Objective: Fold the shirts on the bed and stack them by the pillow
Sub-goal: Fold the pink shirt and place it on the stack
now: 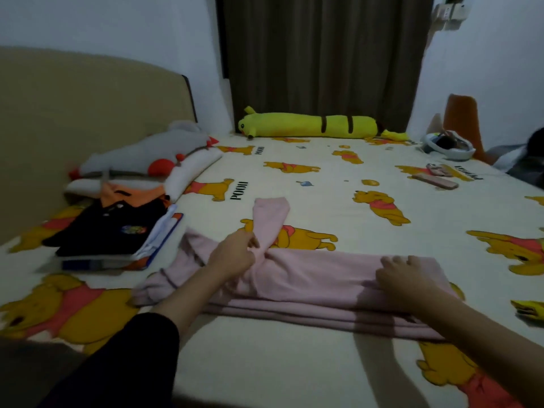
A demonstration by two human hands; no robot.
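Pink shirt (312,278) lies folded lengthwise across the bed (294,363), one sleeve (270,219) angled away. Left hand (235,254) pinches that sleeve at its base; right hand (403,278) presses flat, open, on the shirt's body. Folded shirts (114,231) sit stacked beside the pillow (188,175).

dim indoor light | soft focus, grainy | wide-angle bending at edges | faint shadows under forearms
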